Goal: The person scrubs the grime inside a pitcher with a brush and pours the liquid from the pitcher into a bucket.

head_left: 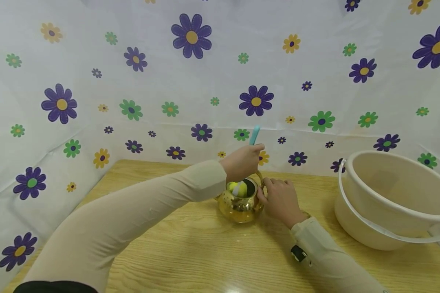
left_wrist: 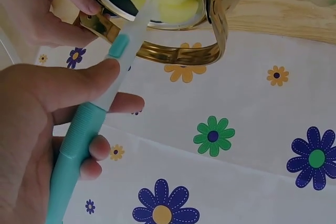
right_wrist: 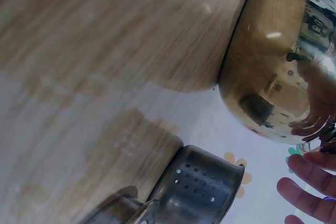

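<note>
A shiny gold teapot (head_left: 238,209) stands on the table, its opening facing up. In my left hand (head_left: 242,162) I grip a cleaning brush by its teal handle (left_wrist: 79,135), with the thumb lying along the shaft. The brush's yellow sponge head (left_wrist: 178,1) is inside the teapot's mouth; its lower part is hidden by the rim. My right hand (head_left: 281,199) holds the teapot's side where the gold handle (left_wrist: 184,54) joins the rim. In the right wrist view, its fingers curl beside the teapot's polished body (right_wrist: 268,72).
A large cream bucket (head_left: 341,211) with a white carrying handle stands at the right on the wooden table (head_left: 190,252). A perforated metal holder (right_wrist: 202,182) sits near the teapot in the right wrist view. Behind hangs a flowered white sheet (head_left: 212,77).
</note>
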Demonstrator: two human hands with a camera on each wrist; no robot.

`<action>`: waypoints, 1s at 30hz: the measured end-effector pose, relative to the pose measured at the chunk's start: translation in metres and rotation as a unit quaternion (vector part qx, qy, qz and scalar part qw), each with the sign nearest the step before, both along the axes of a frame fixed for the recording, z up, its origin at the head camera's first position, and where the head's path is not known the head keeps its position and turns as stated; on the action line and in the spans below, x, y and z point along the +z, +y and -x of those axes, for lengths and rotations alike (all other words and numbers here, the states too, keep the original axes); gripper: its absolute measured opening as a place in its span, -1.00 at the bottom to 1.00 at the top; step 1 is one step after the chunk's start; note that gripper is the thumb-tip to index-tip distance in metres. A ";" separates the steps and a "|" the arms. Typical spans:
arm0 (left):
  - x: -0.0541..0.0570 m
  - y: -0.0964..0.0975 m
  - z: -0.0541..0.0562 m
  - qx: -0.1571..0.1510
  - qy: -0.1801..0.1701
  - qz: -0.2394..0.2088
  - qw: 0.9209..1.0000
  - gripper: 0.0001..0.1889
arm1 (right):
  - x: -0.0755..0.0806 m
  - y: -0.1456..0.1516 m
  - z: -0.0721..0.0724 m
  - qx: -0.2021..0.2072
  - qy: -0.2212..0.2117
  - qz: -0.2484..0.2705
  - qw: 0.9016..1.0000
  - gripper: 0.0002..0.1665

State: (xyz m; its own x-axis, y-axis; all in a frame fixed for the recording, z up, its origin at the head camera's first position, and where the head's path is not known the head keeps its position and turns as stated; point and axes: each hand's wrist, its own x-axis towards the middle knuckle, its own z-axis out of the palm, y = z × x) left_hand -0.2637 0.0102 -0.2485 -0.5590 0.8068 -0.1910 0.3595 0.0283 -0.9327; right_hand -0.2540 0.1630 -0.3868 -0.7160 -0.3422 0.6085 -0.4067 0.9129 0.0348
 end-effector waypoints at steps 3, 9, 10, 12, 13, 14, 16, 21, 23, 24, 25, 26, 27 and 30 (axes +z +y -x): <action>-0.002 -0.002 -0.001 0.010 0.012 -0.007 1.000 -0.73 | 0.000 0.000 0.000 0.002 0.001 0.004 1.000 -0.80; -0.008 -0.005 -0.003 0.046 0.015 -0.025 0.998 -0.74 | 0.000 0.000 0.001 -0.001 0.000 0.002 1.000 -0.80; -0.009 -0.006 -0.003 0.052 0.014 -0.030 0.998 -0.74 | 0.000 0.000 0.001 -0.001 -0.001 0.001 1.000 -0.80; -0.011 -0.008 -0.002 0.060 0.010 -0.037 0.997 -0.76 | 0.000 0.000 0.001 -0.002 0.000 0.000 1.000 -0.80; -0.012 -0.009 -0.002 0.061 0.009 -0.043 0.997 -0.77 | 0.000 0.000 0.001 -0.002 0.000 0.000 1.000 -0.80; -0.014 -0.010 -0.001 0.062 0.008 -0.049 0.997 -0.78 | -0.001 0.000 0.001 -0.002 0.000 0.002 1.000 -0.80; -0.017 -0.014 0.000 0.059 0.011 -0.057 0.997 -0.80 | -0.001 0.000 0.001 -0.003 -0.001 0.003 1.000 -0.80; -0.023 -0.024 0.004 0.041 0.018 -0.091 0.995 -0.78 | -0.001 0.000 0.001 -0.004 0.003 0.003 1.000 -0.80; -0.024 -0.028 0.005 0.035 0.016 -0.102 0.994 -0.77 | -0.001 0.000 0.001 -0.003 0.003 0.003 1.000 -0.80; -0.025 -0.030 0.005 0.034 0.012 -0.106 0.994 -0.76 | -0.001 0.000 0.001 -0.003 0.003 0.003 1.000 -0.80; -0.025 -0.032 0.006 0.033 0.009 -0.112 0.993 -0.76 | -0.001 0.000 0.001 -0.003 0.003 0.003 1.000 -0.80; -0.026 -0.034 0.006 0.032 0.002 -0.120 0.992 -0.76 | -0.001 0.000 0.001 -0.003 0.003 0.003 1.000 -0.80; -0.026 -0.036 0.006 0.033 -0.005 -0.129 0.991 -0.77 | -0.001 0.000 0.001 -0.002 0.003 0.004 1.000 -0.80; -0.026 -0.042 0.008 0.037 -0.030 -0.162 0.986 -0.78 | -0.001 -0.001 0.001 -0.002 0.007 0.002 1.000 -0.81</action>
